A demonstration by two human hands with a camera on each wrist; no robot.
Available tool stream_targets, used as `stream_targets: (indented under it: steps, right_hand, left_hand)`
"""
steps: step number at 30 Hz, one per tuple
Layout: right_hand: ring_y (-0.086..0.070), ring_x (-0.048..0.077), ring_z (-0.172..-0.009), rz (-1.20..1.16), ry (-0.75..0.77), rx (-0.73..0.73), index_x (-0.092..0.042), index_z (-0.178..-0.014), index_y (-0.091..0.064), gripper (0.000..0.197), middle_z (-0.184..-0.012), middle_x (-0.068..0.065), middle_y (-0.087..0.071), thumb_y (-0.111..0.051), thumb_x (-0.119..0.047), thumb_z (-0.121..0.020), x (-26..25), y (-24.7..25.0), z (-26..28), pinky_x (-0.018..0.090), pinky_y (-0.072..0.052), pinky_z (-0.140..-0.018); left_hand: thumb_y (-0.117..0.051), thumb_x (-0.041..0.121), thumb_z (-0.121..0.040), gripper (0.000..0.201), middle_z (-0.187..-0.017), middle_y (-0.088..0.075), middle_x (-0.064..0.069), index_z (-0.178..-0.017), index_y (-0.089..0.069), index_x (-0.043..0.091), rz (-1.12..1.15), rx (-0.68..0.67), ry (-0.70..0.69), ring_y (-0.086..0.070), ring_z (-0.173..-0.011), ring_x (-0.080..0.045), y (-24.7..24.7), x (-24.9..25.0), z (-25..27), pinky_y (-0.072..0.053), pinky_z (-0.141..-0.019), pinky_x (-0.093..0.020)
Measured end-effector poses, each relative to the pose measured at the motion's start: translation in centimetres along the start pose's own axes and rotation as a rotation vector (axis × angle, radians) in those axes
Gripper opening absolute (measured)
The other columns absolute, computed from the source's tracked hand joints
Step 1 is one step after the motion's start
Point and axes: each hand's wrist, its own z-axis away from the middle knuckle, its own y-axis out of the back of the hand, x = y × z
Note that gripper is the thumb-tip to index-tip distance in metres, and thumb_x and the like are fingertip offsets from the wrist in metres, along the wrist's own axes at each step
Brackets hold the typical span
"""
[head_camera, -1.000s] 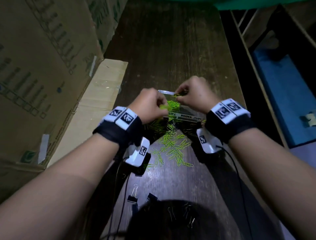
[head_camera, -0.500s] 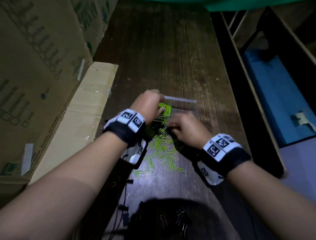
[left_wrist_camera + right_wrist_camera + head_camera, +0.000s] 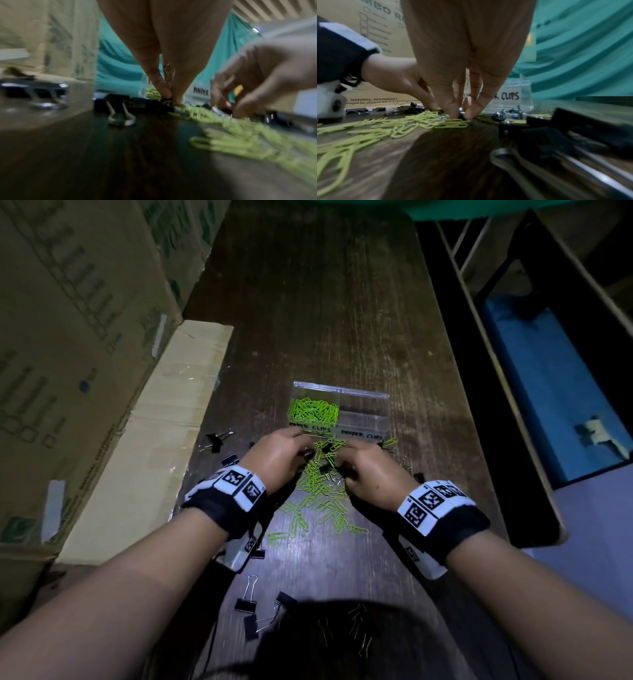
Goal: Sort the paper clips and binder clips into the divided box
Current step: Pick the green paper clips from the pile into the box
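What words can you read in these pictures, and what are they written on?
"PAPER CLIPS": label on the left compartment of the clear divided box.
"BINDER CLIPS": label on the right compartment.
"NATURAL, ECO-FRIENDLY": cardboard box, right wrist view.
"MBO R": big letters atop the same box, cut off.
The box's checklist lines and small print: too blurred to read.
Wristband squares: patterns, not words.

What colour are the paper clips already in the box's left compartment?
Bright lime green paper clips; the head view shows them best.

Both hands, left hand point(image 3: 277, 460) and right hand point(image 3: 368, 474), fingers down in green paper clips point(image 3: 318, 505); divided box point(image 3: 363, 412) just beyond fingertips.
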Motion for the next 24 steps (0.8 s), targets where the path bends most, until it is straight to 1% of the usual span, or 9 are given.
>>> stream_targets:
  steps: [3, 5, 8, 11, 13, 15, 19, 21, 24]
  right_hand:
    - [-0.056, 0.026, -0.088, -0.08, 0.001, 0.006, -0.013, -0.087, -0.058, 0.027, -0.094, 0.005, -0.056, -0.058, 0.002, -0.064, 0.2, 0.0, 0.7, 0.035, -0.049, -0.078]
    - [-0.054, 0.023, -0.084, -0.119, 0.004, 0.026, -0.008, -0.085, -0.059, 0.026, -0.09, 0.002, -0.053, -0.058, 0.006, -0.064, 0.3, 0.3, 1.3, 0.028, -0.043, -0.075]
    - [-0.055, 0.024, -0.08, -0.125, -0.087, 0.13, -0.008, -0.083, -0.062, 0.021, -0.085, 0.005, -0.055, -0.06, 0.004, -0.065, 1.2, 1.2, 2.4, 0.027, -0.039, -0.071]
    - [-0.055, 0.025, -0.08, -0.111, -0.227, 0.217, -0.009, -0.085, -0.063, 0.024, -0.086, 0.008, -0.057, -0.061, 0.005, -0.066, 2.6, 2.5, 3.8, 0.025, -0.035, -0.068]
    - [-0.057, 0.026, -0.083, -0.033, -0.281, 0.19, -0.013, -0.088, -0.064, 0.023, -0.089, 0.006, -0.055, -0.063, 0.001, -0.069, 2.8, 2.9, 4.2, 0.028, -0.041, -0.07]
    - [-0.058, 0.029, -0.089, 0.032, -0.238, 0.163, -0.014, -0.088, -0.064, 0.02, -0.093, 0.006, -0.057, -0.063, -0.005, -0.071, 1.8, 2.9, 3.8, 0.036, -0.049, -0.075]
    - [-0.057, 0.03, -0.098, 0.041, -0.107, 0.127, -0.016, -0.095, -0.064, 0.017, -0.101, 0.007, -0.058, -0.06, -0.015, -0.078, -2.2, 1.4, 1.4, 0.041, -0.051, -0.079]
    - [-0.057, 0.031, -0.101, 0.071, -0.076, 0.114, -0.015, -0.103, -0.063, 0.022, -0.107, 0.009, -0.058, -0.057, -0.015, -0.082, -3.9, 0.1, 0.3, 0.041, -0.051, -0.082]
    - [-0.057, 0.034, -0.1, 0.114, -0.105, 0.09, -0.009, -0.109, -0.062, 0.026, -0.114, 0.013, -0.055, -0.053, -0.007, -0.085, -4.9, -1.5, -0.4, 0.039, -0.047, -0.08]
  left_hand:
    - [-0.07, 0.007, -0.076, 0.019, -0.091, -0.062, -0.009, -0.095, -0.068, 0.011, 0.148, 0.142, 0.121, -0.058, -0.078, -0.023, 1.2, -1.4, 1.4, -0.046, -0.075, -0.027]
    - [-0.07, 0.005, -0.075, 0.013, -0.083, -0.059, -0.006, -0.088, -0.069, 0.01, 0.159, 0.204, 0.207, -0.052, -0.073, -0.018, 2.2, -2.7, 2.5, -0.039, -0.071, -0.023]
    - [-0.069, 0.006, -0.076, 0.012, -0.082, -0.06, -0.009, -0.087, -0.069, 0.011, 0.074, 0.183, 0.308, -0.055, -0.073, -0.022, 3.0, -4.5, 3.8, -0.04, -0.069, -0.026]
    - [-0.065, 0.01, -0.079, 0.013, -0.09, -0.062, -0.014, -0.093, -0.068, 0.012, -0.058, 0.092, 0.361, -0.059, -0.088, -0.034, 3.5, -4.9, 4.2, -0.049, -0.074, -0.038]
    - [-0.063, 0.015, -0.08, 0.012, -0.093, -0.061, -0.012, -0.091, -0.067, 0.012, -0.169, 0.101, 0.318, -0.054, -0.093, -0.036, 3.5, -4.1, 3.7, -0.048, -0.073, -0.042]
    - [-0.063, 0.018, -0.08, 0.013, -0.097, -0.062, -0.009, -0.092, -0.066, 0.015, -0.197, 0.118, 0.223, -0.053, -0.095, -0.035, 3.3, -2.7, 2.9, -0.048, -0.075, -0.043]
    - [-0.059, 0.009, -0.081, 0.023, -0.101, -0.062, -0.008, -0.102, -0.065, 0.017, -0.07, -0.029, 0.046, -0.056, -0.098, -0.03, 1.6, 0.3, 0.7, -0.049, -0.082, -0.041]
    - [-0.057, 0.01, -0.082, 0.026, -0.103, -0.061, -0.009, -0.107, -0.063, 0.016, -0.04, -0.097, 0.031, -0.057, -0.1, -0.03, 0.6, 1.4, -0.2, -0.049, -0.083, -0.039]
    - [-0.055, 0.01, -0.081, 0.031, -0.104, -0.058, -0.012, -0.11, -0.062, 0.015, -0.076, -0.146, 0.063, -0.059, -0.098, -0.032, -0.5, 2.2, -0.8, -0.049, -0.083, -0.042]
